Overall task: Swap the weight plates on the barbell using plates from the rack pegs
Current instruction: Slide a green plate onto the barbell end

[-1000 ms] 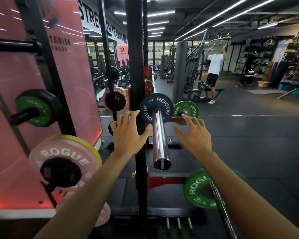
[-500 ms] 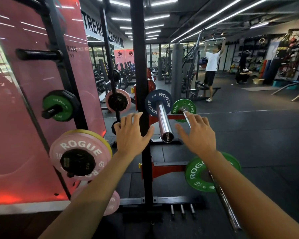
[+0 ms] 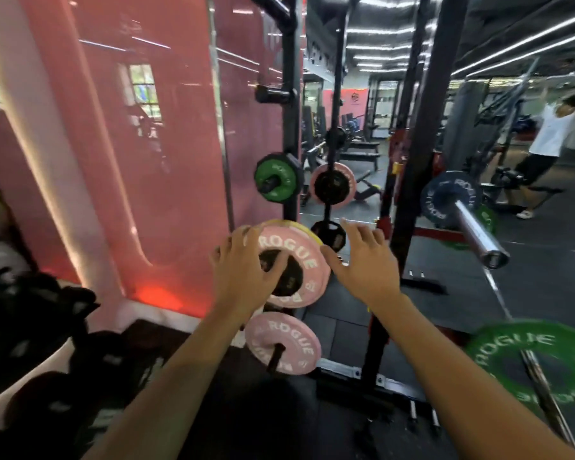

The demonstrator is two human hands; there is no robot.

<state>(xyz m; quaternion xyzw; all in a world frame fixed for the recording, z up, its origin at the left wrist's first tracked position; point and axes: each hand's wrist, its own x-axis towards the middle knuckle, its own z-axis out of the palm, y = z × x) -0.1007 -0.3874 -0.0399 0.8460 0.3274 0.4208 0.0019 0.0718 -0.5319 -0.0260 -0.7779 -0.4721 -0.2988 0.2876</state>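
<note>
Left hand: lay [image 3: 246,273] over the face of the upper pink plate [image 3: 299,257], fingers curled onto its black hub, gripping it.
Right hand: hovered [image 3: 365,263] just beside that plate's right edge, fingers spread and relaxed, grasping nothing.
Key relation: sat directly under the left hand, plate face turned toward the camera; peg axis ran out toward the person, so judged a straight pull along it; left hand nearer, right close enough to catch the rim.
Barbell: stood off to the right, sleeve [image 3: 475,232] pointing toward the camera, blue plate [image 3: 450,197] at its inner end.
Count: two pink plates on this upright, second [image 3: 286,341] below; one yellow behind the upper; one green [image 3: 274,180] above; one green [image 3: 528,363] on a lower bar.
</note>
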